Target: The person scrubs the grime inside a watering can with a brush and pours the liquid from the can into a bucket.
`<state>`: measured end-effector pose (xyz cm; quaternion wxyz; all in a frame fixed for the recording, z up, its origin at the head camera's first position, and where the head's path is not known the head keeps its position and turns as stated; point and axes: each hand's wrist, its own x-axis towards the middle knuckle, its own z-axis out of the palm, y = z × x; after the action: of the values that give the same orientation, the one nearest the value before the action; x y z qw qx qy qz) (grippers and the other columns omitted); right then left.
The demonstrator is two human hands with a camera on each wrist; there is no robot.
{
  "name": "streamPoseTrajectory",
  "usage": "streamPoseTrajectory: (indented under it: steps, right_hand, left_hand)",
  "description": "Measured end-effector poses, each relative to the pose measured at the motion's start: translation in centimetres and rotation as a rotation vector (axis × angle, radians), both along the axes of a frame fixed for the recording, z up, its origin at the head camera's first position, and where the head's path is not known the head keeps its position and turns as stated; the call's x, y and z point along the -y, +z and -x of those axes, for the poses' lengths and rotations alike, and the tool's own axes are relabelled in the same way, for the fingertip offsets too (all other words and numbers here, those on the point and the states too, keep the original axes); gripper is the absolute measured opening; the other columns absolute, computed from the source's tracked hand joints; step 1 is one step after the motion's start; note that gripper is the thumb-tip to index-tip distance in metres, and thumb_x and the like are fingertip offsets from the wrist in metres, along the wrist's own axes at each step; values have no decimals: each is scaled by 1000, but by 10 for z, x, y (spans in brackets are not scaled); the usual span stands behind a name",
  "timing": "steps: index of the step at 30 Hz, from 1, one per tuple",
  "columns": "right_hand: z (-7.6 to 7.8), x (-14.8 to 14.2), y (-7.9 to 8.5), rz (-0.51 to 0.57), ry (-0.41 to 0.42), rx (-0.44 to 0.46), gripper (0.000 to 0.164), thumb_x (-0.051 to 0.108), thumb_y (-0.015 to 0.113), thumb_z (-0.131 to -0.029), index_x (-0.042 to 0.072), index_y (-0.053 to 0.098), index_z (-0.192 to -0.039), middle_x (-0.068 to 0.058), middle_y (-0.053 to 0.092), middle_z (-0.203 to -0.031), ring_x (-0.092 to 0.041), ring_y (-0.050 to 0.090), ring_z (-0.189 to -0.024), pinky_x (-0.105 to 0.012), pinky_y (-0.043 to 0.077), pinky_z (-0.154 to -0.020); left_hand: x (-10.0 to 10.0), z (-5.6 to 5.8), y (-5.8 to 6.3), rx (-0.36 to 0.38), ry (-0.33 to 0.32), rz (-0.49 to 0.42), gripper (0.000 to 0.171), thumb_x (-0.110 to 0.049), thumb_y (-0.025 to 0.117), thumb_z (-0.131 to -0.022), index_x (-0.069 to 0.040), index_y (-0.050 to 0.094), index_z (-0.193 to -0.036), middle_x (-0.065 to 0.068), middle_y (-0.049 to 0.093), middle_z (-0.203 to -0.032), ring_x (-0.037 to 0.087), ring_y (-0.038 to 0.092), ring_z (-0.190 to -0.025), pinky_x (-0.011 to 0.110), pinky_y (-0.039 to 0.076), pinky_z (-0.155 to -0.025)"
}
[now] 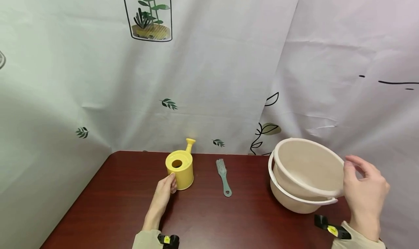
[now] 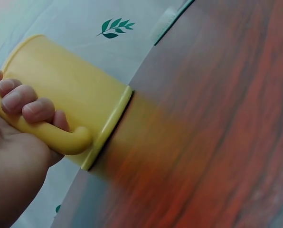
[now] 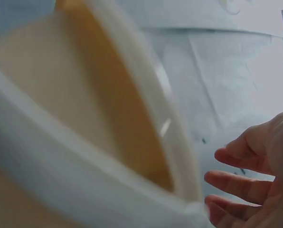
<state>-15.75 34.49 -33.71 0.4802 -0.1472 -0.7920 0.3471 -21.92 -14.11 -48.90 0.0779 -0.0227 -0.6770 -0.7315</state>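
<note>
A yellow watering can (image 1: 184, 176) stands upright at the back of the table, its spout pointing away. My left hand (image 1: 166, 186) grips its handle, fingers curled round it, as the left wrist view (image 2: 60, 140) confirms. At the right is a cream bucket (image 1: 309, 165), with a pale band like a handle round its lower side. Just right of its rim is my right hand (image 1: 368, 185), fingers loosely bent with nothing between them. In the right wrist view the fingertips (image 3: 227, 183) come close to the rim; whether they touch cannot be told.
A grey-green toy fork (image 1: 223, 178) lies between the can and the bucket on the dark red-brown table (image 1: 229, 220). Behind the table's back edge hangs a white cloth (image 1: 222, 78) printed with leaves and a plant jar.
</note>
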Motion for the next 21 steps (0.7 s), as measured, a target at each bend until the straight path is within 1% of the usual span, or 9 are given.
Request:
streamPoseTrajectory:
  steps: [2,5,6,9,12,14,16,18,21]
  right_hand:
    - [1,-10,-4,57,-34,74,27,23,59,-91,9,75,-108,35,60,-100,26,42,-78,-11,31,-80]
    - [2,-24,-10,148,-67,188,30,27,59,-91,13,74,-113,18,67,-102,27,43,-70,-5,32,-67]
    - [3,-28,-11,185,-71,229,31,29,60,-91,15,73,-115,17,67,-101,27,44,-68,-5,33,-64]
    - [4,-37,-16,245,-58,318,35,30,59,-92,15,70,-121,26,60,-90,25,45,-65,-5,35,-61]
    - [6,-42,-20,254,-43,384,39,30,59,-93,12,66,-127,30,58,-90,21,43,-67,-8,34,-65]
    - [9,-43,-23,241,-31,403,42,30,58,-94,8,63,-130,28,58,-91,17,43,-69,-11,33,-67]
    - [13,-43,-25,257,-14,415,45,31,57,-95,9,59,-134,19,61,-99,13,43,-74,-14,33,-71]
    - [17,-43,-28,284,9,411,48,31,55,-97,8,54,-139,5,63,-110,9,46,-80,-14,34,-73]
    - [19,-44,-31,358,57,430,53,33,50,-99,7,46,-145,-14,55,-131,5,48,-86,-10,37,-72]
  left_hand:
    - [-1,0,0,-1,0,-4,45,-24,44,-106,1,37,-69,4,35,-64,18,33,-60,34,29,-59]
    - [-3,0,2,0,-10,-28,44,-23,43,-106,-1,36,-68,4,34,-64,16,33,-59,35,27,-58]
    - [-4,0,2,0,-14,-39,43,-22,42,-106,-1,36,-68,4,34,-64,16,33,-59,35,26,-59]
    - [-4,0,4,6,-18,-63,43,-19,41,-106,1,35,-69,5,33,-64,16,32,-59,35,25,-59]
    - [-5,0,6,16,-17,-61,44,-18,40,-106,7,33,-70,7,33,-64,16,33,-60,33,26,-59]
    - [-5,0,8,15,-13,-54,45,-18,40,-107,9,33,-71,7,33,-64,17,33,-60,32,27,-58]
    - [-5,1,9,6,-4,-52,45,-18,40,-106,10,33,-71,7,33,-64,17,33,-60,30,29,-59]
    - [-6,2,11,-2,5,-55,45,-17,41,-106,9,34,-71,7,34,-64,17,34,-60,29,29,-59]
    - [-6,3,12,-9,10,-49,45,-15,41,-106,11,34,-70,7,33,-63,16,33,-59,30,28,-58]
